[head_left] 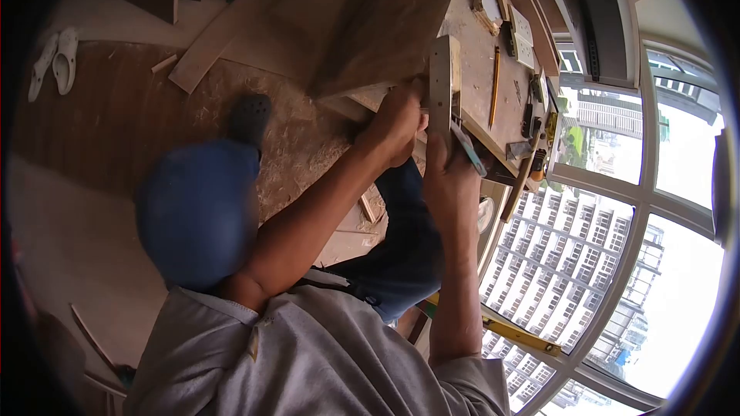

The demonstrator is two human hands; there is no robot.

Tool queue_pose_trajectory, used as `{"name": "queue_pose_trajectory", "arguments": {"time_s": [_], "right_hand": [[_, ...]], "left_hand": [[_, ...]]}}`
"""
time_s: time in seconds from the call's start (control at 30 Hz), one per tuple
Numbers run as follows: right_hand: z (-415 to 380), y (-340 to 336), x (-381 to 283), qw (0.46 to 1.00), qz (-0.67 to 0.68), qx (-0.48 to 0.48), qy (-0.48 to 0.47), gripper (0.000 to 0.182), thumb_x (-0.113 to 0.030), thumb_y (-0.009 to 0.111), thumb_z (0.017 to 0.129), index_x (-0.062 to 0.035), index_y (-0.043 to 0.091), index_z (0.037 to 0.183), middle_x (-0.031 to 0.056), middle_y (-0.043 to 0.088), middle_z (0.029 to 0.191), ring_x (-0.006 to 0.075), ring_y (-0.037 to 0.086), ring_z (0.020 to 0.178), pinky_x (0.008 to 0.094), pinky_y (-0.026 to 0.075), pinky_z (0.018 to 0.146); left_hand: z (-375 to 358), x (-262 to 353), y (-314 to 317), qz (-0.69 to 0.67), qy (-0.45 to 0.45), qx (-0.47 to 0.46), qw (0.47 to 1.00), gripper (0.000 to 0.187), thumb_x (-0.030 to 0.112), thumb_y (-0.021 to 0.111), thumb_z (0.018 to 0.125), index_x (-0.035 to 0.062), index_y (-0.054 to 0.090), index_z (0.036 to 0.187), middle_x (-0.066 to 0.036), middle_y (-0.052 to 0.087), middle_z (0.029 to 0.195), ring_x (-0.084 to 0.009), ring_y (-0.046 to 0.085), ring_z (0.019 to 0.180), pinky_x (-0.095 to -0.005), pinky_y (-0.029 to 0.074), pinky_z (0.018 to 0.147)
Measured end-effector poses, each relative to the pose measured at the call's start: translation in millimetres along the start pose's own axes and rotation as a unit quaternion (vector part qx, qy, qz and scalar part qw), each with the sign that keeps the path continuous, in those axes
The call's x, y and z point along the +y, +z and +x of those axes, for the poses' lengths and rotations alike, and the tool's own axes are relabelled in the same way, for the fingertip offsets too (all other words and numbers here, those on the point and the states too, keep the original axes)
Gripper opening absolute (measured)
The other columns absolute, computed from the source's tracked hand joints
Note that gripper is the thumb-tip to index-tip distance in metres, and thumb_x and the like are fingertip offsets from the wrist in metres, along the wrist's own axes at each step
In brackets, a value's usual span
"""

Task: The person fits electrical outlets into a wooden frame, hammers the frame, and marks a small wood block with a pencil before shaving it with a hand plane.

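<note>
My left hand (397, 125) is closed, its fingers beside a pale wooden strip (441, 81) with small dark dots along its face; what they pinch is hidden. My right hand (453, 185) grips the lower end of that strip, thumb against it. A slim teal-edged tool (469, 150) sticks out by the fingers of the same hand. Both hands are at the near corner of a wooden workbench (470, 54). On the bench top lies an orange pencil (494, 88).
Other tools and a white socket block (522, 37) line the bench's window side. A yellow spirit level (524, 335) is by the window (574, 254). Wood shavings (301, 142) and a loose board (202, 58) cover the floor, with white clogs (62, 65) at far left.
</note>
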State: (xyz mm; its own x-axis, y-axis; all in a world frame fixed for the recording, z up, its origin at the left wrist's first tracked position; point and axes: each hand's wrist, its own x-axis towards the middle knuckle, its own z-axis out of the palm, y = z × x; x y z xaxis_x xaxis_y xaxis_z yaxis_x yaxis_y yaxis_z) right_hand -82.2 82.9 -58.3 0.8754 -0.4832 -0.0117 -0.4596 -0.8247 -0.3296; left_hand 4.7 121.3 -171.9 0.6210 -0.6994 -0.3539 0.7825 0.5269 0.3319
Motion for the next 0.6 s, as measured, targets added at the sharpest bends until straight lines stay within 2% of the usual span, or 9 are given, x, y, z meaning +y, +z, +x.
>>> {"name": "queue_pose_trajectory", "arguments": {"time_s": [0.07,0.13,0.17,0.23,0.37,0.43,0.47,0.5,0.6], "right_hand": [[12.0,-2.6,-0.3,1.000,0.006,-0.013,0.014,0.034,-0.026,0.054,0.104,0.0052,0.065,0.111,0.0317,0.068,0.105,0.0486,0.068,0.096,0.0542,0.053,0.078],[24.9,-3.6,-2.6,0.988,-0.084,-0.028,-0.127,0.042,-0.032,0.054,0.105,0.0062,0.065,0.118,0.0342,0.065,0.110,0.0508,0.064,0.103,0.0514,0.051,0.088],[16.3,-0.8,-4.2,0.987,-0.085,-0.033,-0.130,0.042,-0.032,0.054,0.105,0.0062,0.065,0.118,0.0342,0.065,0.110,0.0508,0.064,0.103,0.0514,0.051,0.088],[-28.1,-3.4,-13.8,0.999,0.001,-0.014,0.038,0.041,-0.031,0.054,0.105,0.0067,0.065,0.116,0.0341,0.066,0.110,0.0512,0.064,0.102,0.0529,0.050,0.087],[-38.8,6.0,6.4,0.993,-0.071,0.072,-0.065,0.029,-0.022,0.055,0.102,0.0040,0.066,0.101,0.0291,0.069,0.098,0.0487,0.067,0.090,0.0531,0.053,0.074],[13.6,-5.6,-12.5,0.996,-0.017,-0.003,-0.088,0.029,-0.022,0.053,0.102,0.0043,0.067,0.102,0.0296,0.069,0.098,0.0496,0.066,0.091,0.0528,0.053,0.074],[20.0,-1.8,-11.1,0.996,-0.013,0.002,-0.088,0.029,-0.022,0.053,0.102,0.0043,0.067,0.102,0.0296,0.069,0.098,0.0496,0.066,0.091,0.0528,0.053,0.074],[23.3,2.9,-6.5,0.999,0.000,-0.007,-0.040,0.029,-0.021,0.053,0.102,0.0044,0.067,0.102,0.0293,0.069,0.098,0.0497,0.066,0.091,0.0527,0.053,0.075],[-13.5,3.7,-4.0,0.997,-0.015,0.045,-0.058,0.029,-0.021,0.053,0.102,0.0040,0.068,0.104,0.0291,0.069,0.094,0.0497,0.067,0.092,0.0538,0.053,0.075]], "left_hand": [[-3.3,3.3,-0.1,-0.004,-0.013,-0.008,1.000,0.028,0.031,0.048,0.109,0.0088,0.065,0.114,-0.002,0.065,0.101,-0.0108,0.060,0.087,-0.0265,0.047,0.080],[-4.4,11.6,10.1,0.015,0.024,-0.031,0.999,0.028,0.030,0.049,0.109,0.0081,0.065,0.116,-0.003,0.065,0.104,-0.0114,0.060,0.091,-0.0266,0.047,0.085],[-9.2,10.3,8.3,0.032,0.043,-0.037,0.998,0.028,0.029,0.049,0.108,0.0073,0.065,0.119,-0.004,0.066,0.107,-0.0120,0.061,0.096,-0.0267,0.047,0.089],[-10.8,0.5,6.2,0.015,0.012,-0.028,0.999,0.028,0.027,0.049,0.109,0.0062,0.064,0.118,-0.004,0.065,0.107,-0.0123,0.060,0.098,-0.0267,0.047,0.091],[4.0,2.3,-3.9,-0.018,-0.009,-0.028,0.999,0.028,0.024,0.046,0.109,0.0050,0.064,0.117,-0.002,0.065,0.108,-0.0130,0.059,0.100,-0.0274,0.046,0.093],[-3.6,9.3,-7.9,0.184,0.001,-0.036,0.982,0.024,0.024,0.048,0.108,0.0086,0.065,0.115,-0.001,0.065,0.106,-0.0128,0.058,0.097,-0.0282,0.045,0.090],[1.6,-4.0,-4.0,-0.052,0.016,-0.040,0.998,0.024,0.024,0.047,0.108,0.0079,0.065,0.113,-0.001,0.065,0.103,-0.0124,0.058,0.093,-0.0286,0.044,0.086],[-6.6,0.6,0.7,-0.049,0.014,-0.046,0.998,0.024,0.024,0.047,0.108,0.0079,0.065,0.113,-0.001,0.065,0.103,-0.0124,0.058,0.093,-0.0286,0.044,0.086],[-11.8,13.6,5.6,0.180,0.059,0.009,0.982,0.025,0.024,0.047,0.109,0.0080,0.066,0.110,-0.002,0.065,0.100,-0.0117,0.057,0.090,-0.0286,0.043,0.084]]}}
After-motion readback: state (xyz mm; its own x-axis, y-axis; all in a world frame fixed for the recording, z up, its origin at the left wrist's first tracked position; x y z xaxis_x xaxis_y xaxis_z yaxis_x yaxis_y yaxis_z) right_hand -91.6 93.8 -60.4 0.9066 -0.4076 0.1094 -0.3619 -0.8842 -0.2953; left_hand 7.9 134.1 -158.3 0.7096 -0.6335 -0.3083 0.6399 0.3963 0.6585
